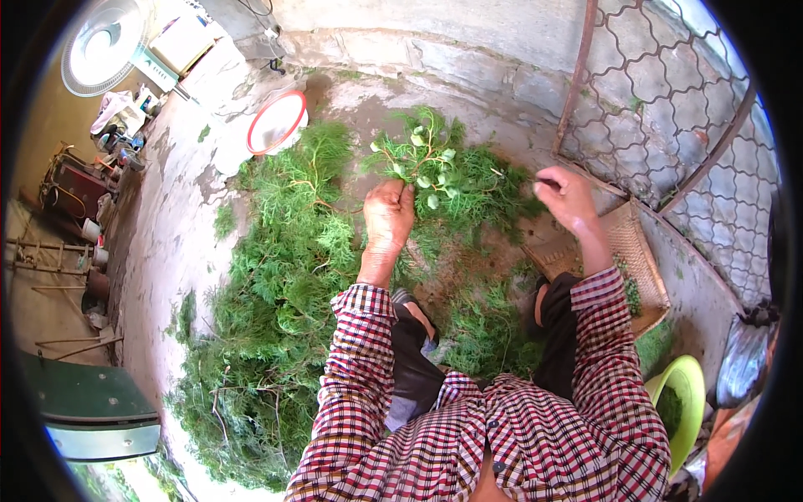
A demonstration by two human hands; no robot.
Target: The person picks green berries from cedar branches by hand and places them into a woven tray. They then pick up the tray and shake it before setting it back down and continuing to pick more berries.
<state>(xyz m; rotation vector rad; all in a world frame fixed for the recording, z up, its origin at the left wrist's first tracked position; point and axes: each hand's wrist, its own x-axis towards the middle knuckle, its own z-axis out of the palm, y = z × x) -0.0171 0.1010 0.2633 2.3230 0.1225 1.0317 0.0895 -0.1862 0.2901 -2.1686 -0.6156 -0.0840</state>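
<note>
My left hand (390, 210) pinches the stem of a conifer sprig (428, 157) that bears several pale green cones. Off to the right, my right hand (560, 191) is raised with its fingers curled, near the basket's upper edge; whether something small is between the fingertips cannot be told. Below the sprig lie more cut green branches (495, 194). A large heap of feathery conifer branches (282, 295) spreads over the ground left of my legs. A woven basket (649, 276), partly hidden by my right arm, holds small green cones.
A red-rimmed white basin (304, 119) stands beyond the heap. At lower right is a yellow-green tub (693, 401) with green matter inside. A wire mesh panel (677, 94) leans at upper right. A standing fan (103, 47) is at upper left.
</note>
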